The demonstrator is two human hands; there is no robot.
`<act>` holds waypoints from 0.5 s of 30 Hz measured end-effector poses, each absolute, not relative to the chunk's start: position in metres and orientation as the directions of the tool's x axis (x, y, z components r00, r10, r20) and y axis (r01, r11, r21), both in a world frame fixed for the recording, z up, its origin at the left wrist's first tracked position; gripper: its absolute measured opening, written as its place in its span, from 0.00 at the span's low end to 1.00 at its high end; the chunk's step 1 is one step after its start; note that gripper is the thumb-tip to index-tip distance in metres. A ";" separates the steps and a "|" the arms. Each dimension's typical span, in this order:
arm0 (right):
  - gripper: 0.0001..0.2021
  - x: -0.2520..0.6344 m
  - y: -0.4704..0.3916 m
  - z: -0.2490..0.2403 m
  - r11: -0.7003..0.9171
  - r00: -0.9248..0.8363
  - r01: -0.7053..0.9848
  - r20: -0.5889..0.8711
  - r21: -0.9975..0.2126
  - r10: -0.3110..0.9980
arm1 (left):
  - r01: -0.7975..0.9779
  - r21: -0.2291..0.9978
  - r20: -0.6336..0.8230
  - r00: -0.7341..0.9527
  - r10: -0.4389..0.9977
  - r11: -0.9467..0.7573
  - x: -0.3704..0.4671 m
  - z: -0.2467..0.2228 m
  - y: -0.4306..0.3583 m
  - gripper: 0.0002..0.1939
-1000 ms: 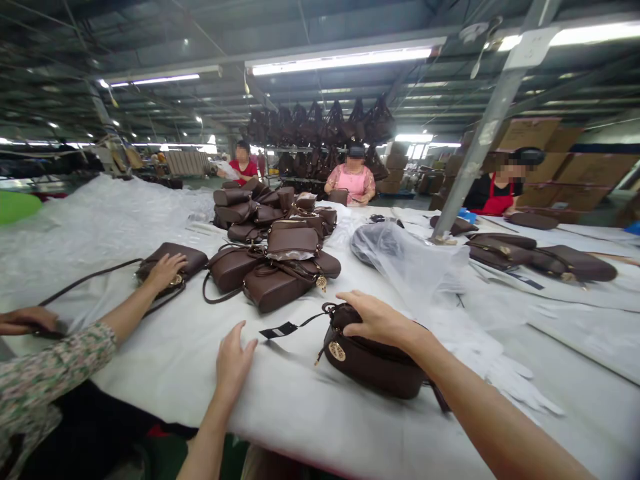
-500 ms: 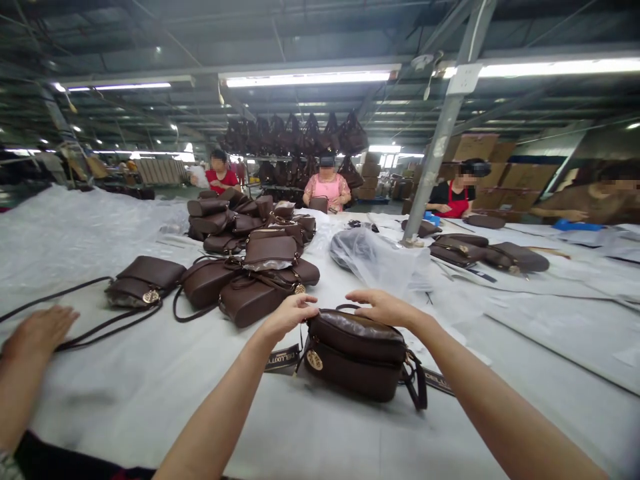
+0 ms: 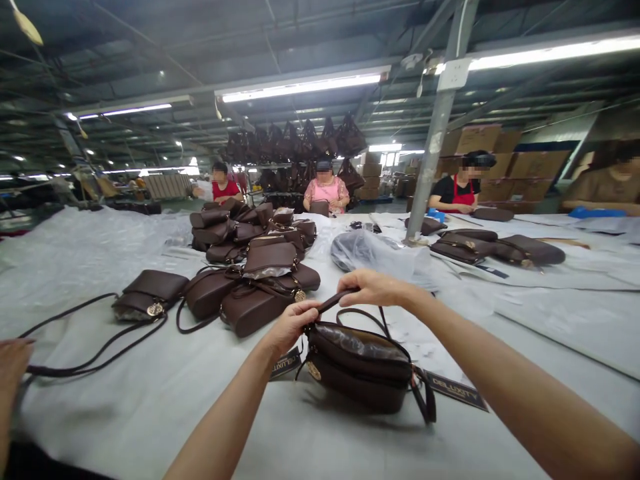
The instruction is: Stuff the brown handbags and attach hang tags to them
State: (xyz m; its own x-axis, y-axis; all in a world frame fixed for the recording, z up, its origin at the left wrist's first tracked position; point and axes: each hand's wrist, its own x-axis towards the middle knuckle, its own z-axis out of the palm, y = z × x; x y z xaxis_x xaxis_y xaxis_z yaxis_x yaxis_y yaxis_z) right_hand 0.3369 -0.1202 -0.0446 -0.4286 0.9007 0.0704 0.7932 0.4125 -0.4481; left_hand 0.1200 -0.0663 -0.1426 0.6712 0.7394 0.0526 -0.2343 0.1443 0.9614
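A dark brown handbag (image 3: 357, 380) stands on the white-covered table right in front of me. Its top gapes, and clear plastic shows inside. My left hand (image 3: 296, 321) pinches the strap (image 3: 330, 305) by the bag's upper left corner. Further along, my right hand (image 3: 373, 288) grips the same strap, which is raised above the bag. A round gold charm (image 3: 314, 371) hangs on the bag's front. Black printed tags lie at both sides, the right tag (image 3: 457, 390) more fully visible than the left tag (image 3: 286, 363).
A heap of brown bags (image 3: 240, 230) lies ahead to the left, with a single bag (image 3: 153, 293) nearer. Another person's hand (image 3: 13, 367) is at the left edge by its strap. Clear plastic (image 3: 385, 257) and a metal post (image 3: 433, 153) stand beyond. Several people work across the table.
Both my hands have closed on the strap and lifted it above the bag. The bag has tipped slightly, and more of the right tag shows. The other person's hand has shifted left.
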 end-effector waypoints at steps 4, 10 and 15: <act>0.06 0.325 -0.127 0.001 0.522 -0.502 0.844 0.163 -0.122 0.850 | -0.218 0.974 0.104 0.654 0.749 0.055 0.125 -0.146 -0.068 0.21; 0.08 0.328 -0.137 0.034 0.456 -0.446 0.888 0.126 -0.060 0.886 | -0.254 0.967 0.144 0.645 0.751 0.033 0.116 -0.153 -0.071 0.22; 0.09 0.331 -0.156 0.035 0.456 -0.450 0.890 0.162 -0.002 0.878 | -0.128 0.985 0.173 0.608 0.775 -0.119 0.118 -0.155 -0.069 0.21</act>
